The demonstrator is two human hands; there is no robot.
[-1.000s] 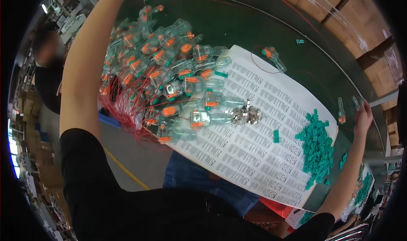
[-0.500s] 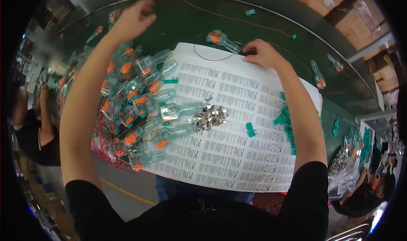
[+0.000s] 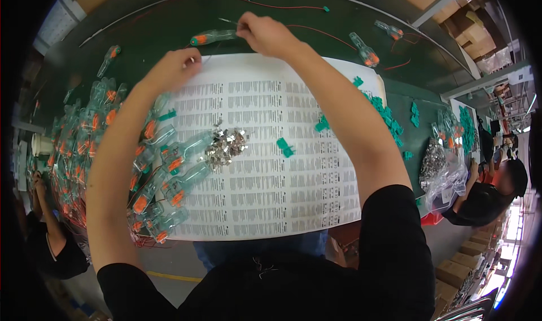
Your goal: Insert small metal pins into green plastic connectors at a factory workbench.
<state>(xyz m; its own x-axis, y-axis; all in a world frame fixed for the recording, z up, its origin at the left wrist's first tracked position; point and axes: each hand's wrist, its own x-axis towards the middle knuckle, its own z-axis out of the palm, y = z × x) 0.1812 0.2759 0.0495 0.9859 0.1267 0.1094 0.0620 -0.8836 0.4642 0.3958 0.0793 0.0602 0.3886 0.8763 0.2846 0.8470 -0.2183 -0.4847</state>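
Note:
A see-through tapered plastic housing with an orange part and a green end lies on the dark green tabletop beyond the paper sheet. At its right end, my right hand is closed in a pinch. A thin pale strip sticks out to the left of those fingertips; what they grip is mostly hidden. Left of the housing and nearer to me, my left hand hovers over the sheet's far left edge, its curled fingers blurred. A thin dark line runs close to its fingertips.
The printed white sheet carries a pile of small metal pieces and green plastic parts. Many similar housings crowd the left. Red wires cross the far tabletop. Co-workers sit at left and right.
My left hand has come down from the far left toward the sheet's edge. My right hand is now closed at the housing's end. The whole view has shifted, with the sheet appearing further left.

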